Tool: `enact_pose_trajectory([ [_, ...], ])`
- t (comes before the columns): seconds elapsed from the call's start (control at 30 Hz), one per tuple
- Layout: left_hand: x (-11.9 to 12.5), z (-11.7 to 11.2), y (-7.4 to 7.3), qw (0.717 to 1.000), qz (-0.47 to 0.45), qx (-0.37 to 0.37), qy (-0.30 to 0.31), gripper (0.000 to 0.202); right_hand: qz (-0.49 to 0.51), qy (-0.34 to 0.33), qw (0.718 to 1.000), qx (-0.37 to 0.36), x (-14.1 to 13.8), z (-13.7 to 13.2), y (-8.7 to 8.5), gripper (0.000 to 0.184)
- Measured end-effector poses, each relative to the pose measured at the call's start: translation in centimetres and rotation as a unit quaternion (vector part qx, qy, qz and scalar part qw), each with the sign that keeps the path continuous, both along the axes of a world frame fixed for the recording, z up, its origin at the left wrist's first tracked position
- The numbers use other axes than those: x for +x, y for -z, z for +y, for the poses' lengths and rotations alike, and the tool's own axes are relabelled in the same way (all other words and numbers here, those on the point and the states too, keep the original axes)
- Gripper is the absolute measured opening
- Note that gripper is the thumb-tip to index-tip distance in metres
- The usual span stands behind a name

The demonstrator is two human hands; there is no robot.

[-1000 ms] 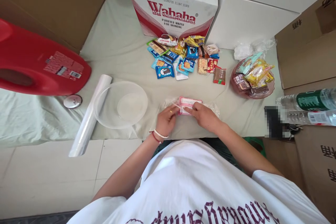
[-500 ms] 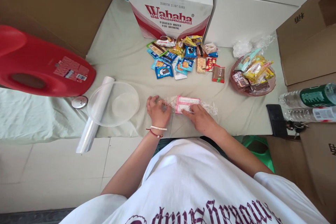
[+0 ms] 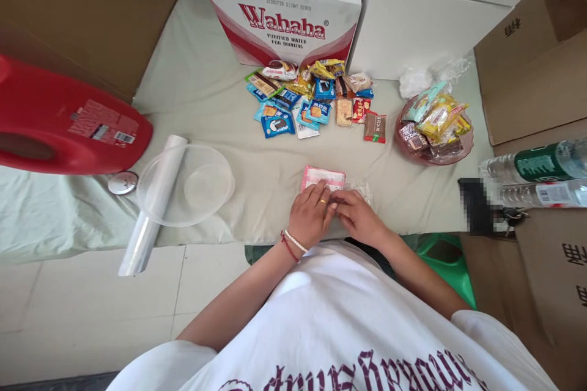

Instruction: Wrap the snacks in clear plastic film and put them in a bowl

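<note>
A flat pink-and-white packet (image 3: 324, 176) lies near the table's front edge, partly wrapped in crinkled clear plastic film (image 3: 364, 190). Across its lower part rests my left hand (image 3: 309, 215), fingers stretched flat and its thumb pointing toward the other hand. Just to the right, my right hand (image 3: 360, 217) is closed, fingertips pinched together at the film by the packet's lower right corner. The fingertips of both hands nearly meet there. How much film is between the right fingers is hidden.
A clear round lid or shallow bowl (image 3: 220, 195) overlaps a plastic film roll (image 3: 137, 250) on the left, near a red jug (image 3: 105, 156). Snack packets (image 3: 277, 125) lie before a Wahaha carton (image 3: 288, 24). A pink bowl of snacks (image 3: 458, 156) and bottles (image 3: 541, 162) stand right.
My left hand has moved right, from beside the packet onto its lower part. My right hand has shifted off the packet's face to its lower right corner and pinched in.
</note>
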State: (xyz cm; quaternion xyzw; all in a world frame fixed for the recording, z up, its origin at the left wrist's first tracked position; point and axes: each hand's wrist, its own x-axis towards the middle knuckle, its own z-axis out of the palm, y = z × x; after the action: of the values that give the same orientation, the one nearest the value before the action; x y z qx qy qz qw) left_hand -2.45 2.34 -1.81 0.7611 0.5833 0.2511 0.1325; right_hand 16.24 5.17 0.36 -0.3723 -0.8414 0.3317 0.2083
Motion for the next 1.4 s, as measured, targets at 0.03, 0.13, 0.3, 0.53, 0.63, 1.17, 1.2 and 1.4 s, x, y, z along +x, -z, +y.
enact_pose_trajectory([
  [0.03,0.0,-0.3,0.2,1.000,0.025,0.001,0.007,0.041,0.019,0.048,0.999,-0.015,0.5,0.1,0.1,0.035],
  [0.13,-0.2,-0.6,0.6,0.997,0.072,0.006,0.021,0.045,-0.012,0.251,0.968,0.003,1.8,0.8,0.5,0.033],
  [0.3,-0.4,-0.5,0.9,0.996,0.087,0.018,0.030,0.050,-0.122,0.308,0.943,0.008,2.8,2.6,1.3,0.032],
  [0.53,-0.4,-0.8,1.5,0.998,0.056,0.009,0.040,0.057,-0.030,0.262,0.952,-0.154,1.2,4.6,-2.5,0.019],
  [0.63,-0.4,-0.9,1.7,0.997,0.066,0.020,0.034,0.055,-0.091,0.222,0.965,-0.102,-2.9,5.8,-3.7,0.008],
  [1.17,-7.1,-5.5,2.7,0.992,-0.119,0.042,-0.020,0.027,-0.285,0.080,0.949,0.106,-8.6,2.1,-0.2,0.069],
  [1.2,-7.3,-5.5,2.8,0.991,-0.123,0.041,-0.027,0.026,-0.291,0.085,0.948,0.101,-8.8,2.3,-0.1,0.069],
  [1.4,-6.2,-4.2,3.0,0.993,-0.104,0.033,-0.051,0.024,-0.317,0.086,0.939,0.101,-10.1,3.8,-1.4,0.046],
])
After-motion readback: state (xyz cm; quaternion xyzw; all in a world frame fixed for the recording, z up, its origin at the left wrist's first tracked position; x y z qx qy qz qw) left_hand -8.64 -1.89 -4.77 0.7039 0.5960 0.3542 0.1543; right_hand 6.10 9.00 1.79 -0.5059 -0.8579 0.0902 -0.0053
